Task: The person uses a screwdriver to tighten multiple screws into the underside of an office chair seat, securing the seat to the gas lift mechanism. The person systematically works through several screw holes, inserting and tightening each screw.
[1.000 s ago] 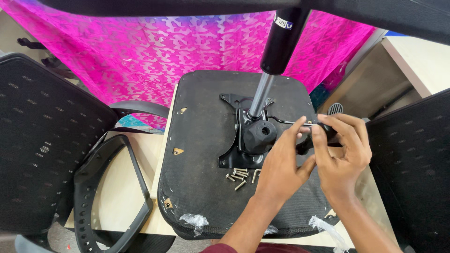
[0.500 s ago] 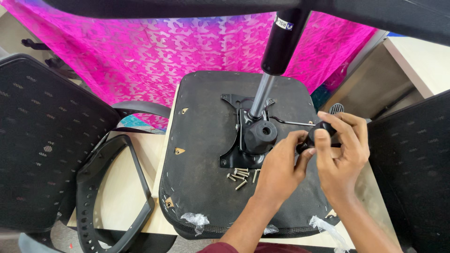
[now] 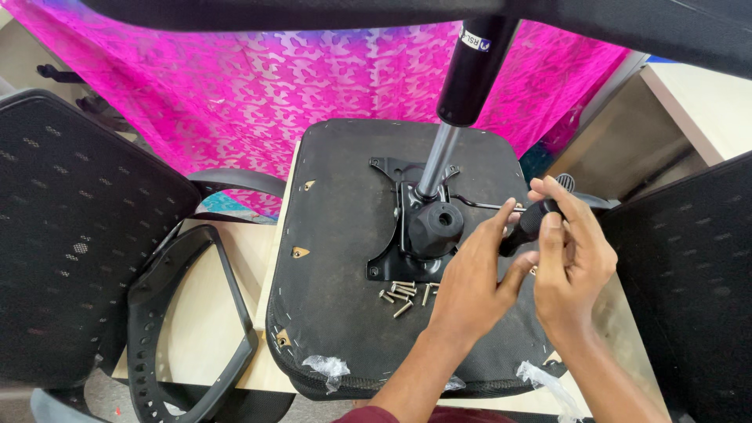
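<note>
Hands (image 3: 576, 262) busy on the lever knob (image 3: 526, 227) beside the seat (image 3: 337, 235) mechanism (image 3: 415, 231): right pinches it, left (image 3: 470, 282) steadies. Looks like fitting the handle; next probably needs a firm twist. Screws (image 3: 403, 291) wait nearby.

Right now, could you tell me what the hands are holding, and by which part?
Both hands, left and right, grip the black lever knob at the end of the thin metal rod from the chair mechanism; the fingers wrap the knob itself.
</note>
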